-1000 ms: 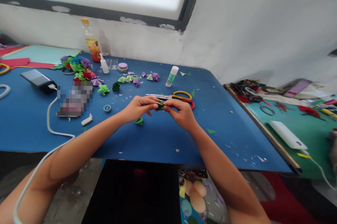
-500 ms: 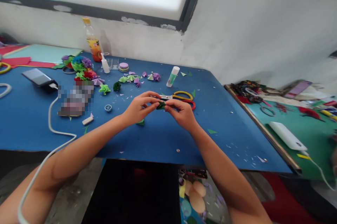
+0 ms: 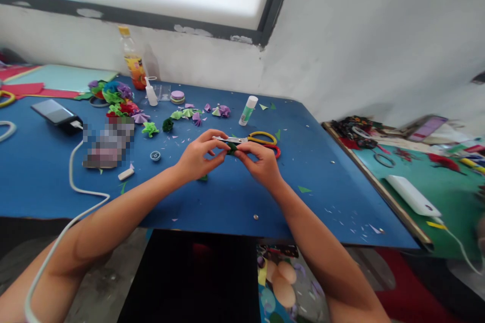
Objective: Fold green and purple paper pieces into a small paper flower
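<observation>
Head camera: left hand [image 3: 197,158] and right hand [image 3: 261,161] meet fingertip to fingertip, both pinching a small green paper piece [image 3: 231,147] between them, just above the blue bench [image 3: 227,196], scissors [image 3: 252,139] just beyond.

Two bare forearms and hands, nothing worn on them

The left hand [image 3: 197,161] and the right hand [image 3: 261,164] carry no gloves, rings, watch or bracelet. Behind each hand the wrist and forearm run bare to the lower edge of the view, with no sleeve or cuff showing. Fingernails are short and unpainted as far as the blur allows.
</observation>
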Demonstrator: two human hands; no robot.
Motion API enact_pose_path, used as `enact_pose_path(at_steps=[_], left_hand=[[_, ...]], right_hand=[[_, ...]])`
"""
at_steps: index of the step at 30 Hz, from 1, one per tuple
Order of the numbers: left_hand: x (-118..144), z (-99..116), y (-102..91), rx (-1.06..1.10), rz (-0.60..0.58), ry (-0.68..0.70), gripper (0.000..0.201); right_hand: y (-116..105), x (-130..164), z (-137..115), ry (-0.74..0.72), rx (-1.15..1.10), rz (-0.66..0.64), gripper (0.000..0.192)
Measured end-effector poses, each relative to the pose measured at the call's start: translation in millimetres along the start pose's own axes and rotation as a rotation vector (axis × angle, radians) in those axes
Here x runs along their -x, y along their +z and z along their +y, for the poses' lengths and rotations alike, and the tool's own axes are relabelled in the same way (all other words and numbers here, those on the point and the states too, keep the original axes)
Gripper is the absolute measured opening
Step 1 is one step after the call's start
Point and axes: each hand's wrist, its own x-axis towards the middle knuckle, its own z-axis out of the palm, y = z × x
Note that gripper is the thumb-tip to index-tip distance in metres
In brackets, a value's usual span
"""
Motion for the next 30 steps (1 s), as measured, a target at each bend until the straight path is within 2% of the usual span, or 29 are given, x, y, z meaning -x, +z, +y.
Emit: enact_pose_path(at_steps=[3,13,20,30], left_hand=[[0.2,-2.7,0.0,0.010,-0.024,-0.014,0.016],[-3.8,0.3,-3.5,0.124,-0.058,-0.124,0.014],[-1.5,2.6,0.4,0.204,0.077,-0.216,0.018],[-2.4,8.2,-0.8,0.093,0.023,-0.100,0.019]], right_hand=[[-1.4,0.0,-1.5,0.002,0.024,0.005,0.014],[-3.8,0.1,-3.4,-0.044,0.042,-0.028,0.013],[-4.5,-0.1,-3.8,-0.072,0.050,0.012,0.012],[-4.7,1.1,-3.8,-0.078,0.073,0.005,0.012]])
